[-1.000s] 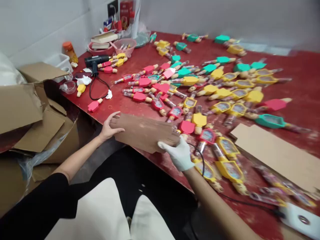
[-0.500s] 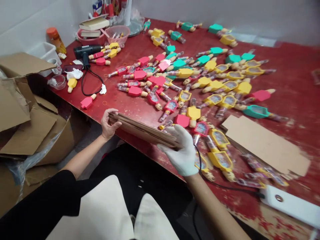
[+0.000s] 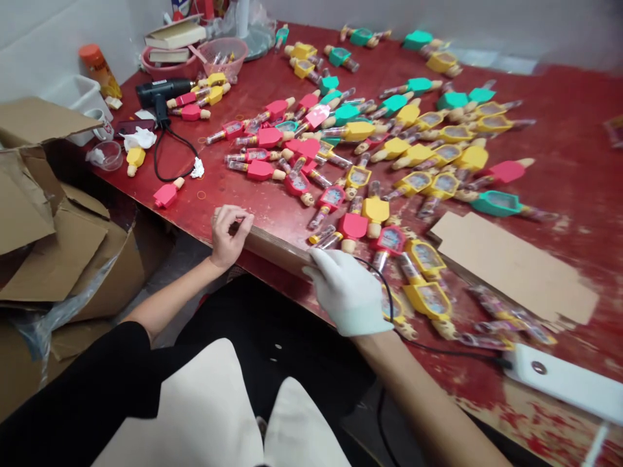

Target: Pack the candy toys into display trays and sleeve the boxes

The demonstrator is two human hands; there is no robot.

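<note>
Gripping opposite ends of the cardboard stack (image 3: 276,251), the bare left hand (image 3: 230,237) and gloved right hand (image 3: 344,285) held it steeply tilted along the near edge of the red table (image 3: 574,143), near plastic toys (image 3: 354,226).

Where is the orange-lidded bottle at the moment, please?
In the head view, the orange-lidded bottle is at the upper left of the red table, by the wall, beside the white bin.

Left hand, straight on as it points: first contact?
Past the cardboard stack at its fingers, the left hand likely meets the red toys first; height unclear, may pass over.
</note>
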